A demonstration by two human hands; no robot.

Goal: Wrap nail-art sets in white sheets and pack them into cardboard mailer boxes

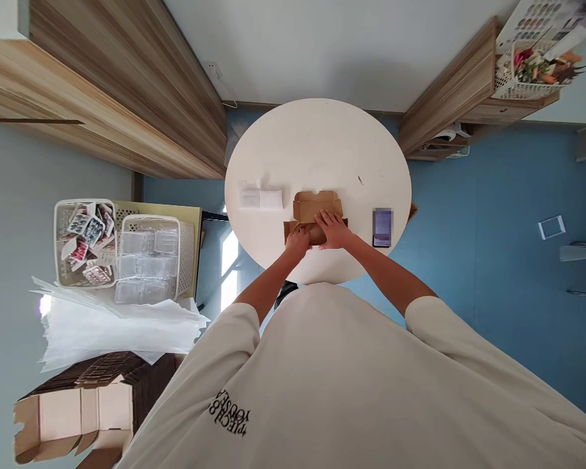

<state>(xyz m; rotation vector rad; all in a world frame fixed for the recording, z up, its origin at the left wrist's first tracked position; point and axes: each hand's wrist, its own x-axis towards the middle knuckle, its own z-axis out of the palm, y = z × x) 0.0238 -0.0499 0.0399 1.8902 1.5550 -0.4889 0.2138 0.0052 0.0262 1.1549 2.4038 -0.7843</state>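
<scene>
A brown cardboard box lies on the round white table in front of me, with its lid flap folded back, away from my body. My left hand is at the box's near left corner, fingers curled over the edge. Stretched across the box's near right part, my right hand has its fingers apart and its thumb toward me. Both hands partly cover the inside of the box, so I cannot see what it holds.
Left on the table sits a white packet; a phone lies at right. Beside me are a basket of small packs, a basket of clear plastic boxes, white sheets and stacked cardboard boxes. Wooden cabinets flank the table.
</scene>
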